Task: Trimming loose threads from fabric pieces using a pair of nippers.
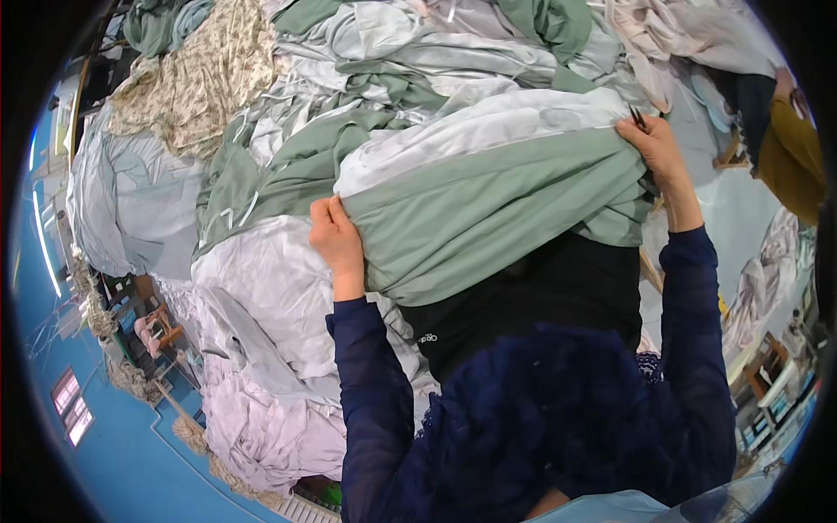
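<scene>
A sage-green and white patterned fabric is stretched between my hands, its seam running from one to the other. My left hand is closed, pinching the seam edge at the left end. Higher up on the right, my right hand closes on the other end of the edge. Dark pointed tips of what look like thread snips stick up from its fingers; their handles are hidden in the hand. The green side drapes toward me over my black apron, while the white side lies beyond the seam.
Heaped green and white cloth covers the surface ahead. Floral beige fabric lies far left, pale pink cloth lower left. At the right edge is a person in a mustard garment. A blue wall stands left.
</scene>
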The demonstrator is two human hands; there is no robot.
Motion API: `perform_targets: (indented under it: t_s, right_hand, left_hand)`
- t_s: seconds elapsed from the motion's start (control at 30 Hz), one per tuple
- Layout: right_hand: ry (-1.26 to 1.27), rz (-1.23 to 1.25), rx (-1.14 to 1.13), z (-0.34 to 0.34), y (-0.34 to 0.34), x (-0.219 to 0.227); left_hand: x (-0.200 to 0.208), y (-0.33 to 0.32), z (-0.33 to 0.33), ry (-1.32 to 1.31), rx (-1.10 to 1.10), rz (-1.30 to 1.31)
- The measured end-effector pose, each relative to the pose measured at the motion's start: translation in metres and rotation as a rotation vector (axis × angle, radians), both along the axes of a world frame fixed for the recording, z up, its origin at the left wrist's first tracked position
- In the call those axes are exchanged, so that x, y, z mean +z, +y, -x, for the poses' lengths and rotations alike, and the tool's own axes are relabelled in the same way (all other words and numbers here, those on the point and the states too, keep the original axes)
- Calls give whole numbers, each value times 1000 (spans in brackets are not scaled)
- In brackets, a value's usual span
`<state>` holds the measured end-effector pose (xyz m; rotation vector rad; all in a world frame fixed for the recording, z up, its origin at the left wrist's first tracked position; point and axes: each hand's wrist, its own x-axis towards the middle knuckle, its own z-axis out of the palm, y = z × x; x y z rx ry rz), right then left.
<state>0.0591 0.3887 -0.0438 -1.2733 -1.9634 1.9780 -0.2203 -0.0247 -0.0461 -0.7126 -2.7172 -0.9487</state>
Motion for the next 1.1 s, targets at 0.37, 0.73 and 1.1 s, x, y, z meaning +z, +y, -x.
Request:
perform_targets:
  t_s: [0.37, 0.73, 1.1]
  right_hand:
    - [24, 5, -12, -5, 2, 1]
    - [92, 4, -17, -16, 5, -12]
    - [168, -17, -25, -10, -4, -8]
  left_hand:
    - [4, 4, -3, 24, -26, 38]
    - [75, 106, -29, 132, -434, 29]
    - [16, 216, -56, -993, -746, 232]
